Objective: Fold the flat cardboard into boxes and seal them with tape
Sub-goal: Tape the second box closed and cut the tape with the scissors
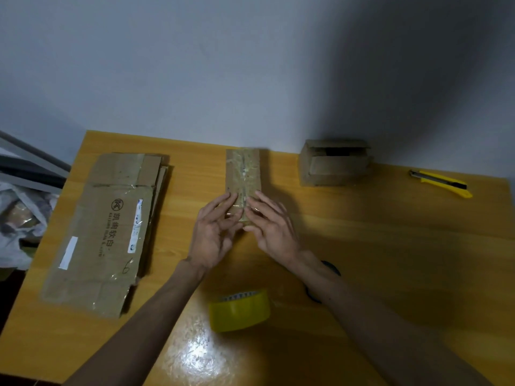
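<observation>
A narrow folded cardboard box (243, 169) lies lengthwise in the middle of the table, with clear tape running along its top seam. My left hand (213, 234) and my right hand (271, 227) lie side by side on its near end, their straight fingers pressing the tape down on either side of the seam. A stack of flat cardboard (107, 232) lies at the left. A yellow tape roll (239, 312) stands on the table between my forearms.
A folded small box (334, 162) with an open flap sits at the back right against the wall. A yellow utility knife (441, 183) lies far right. A dark object (330, 267) is partly hidden under my right forearm. Plastic bags (19, 218) lie beyond the wooden table's (390, 246) left edge.
</observation>
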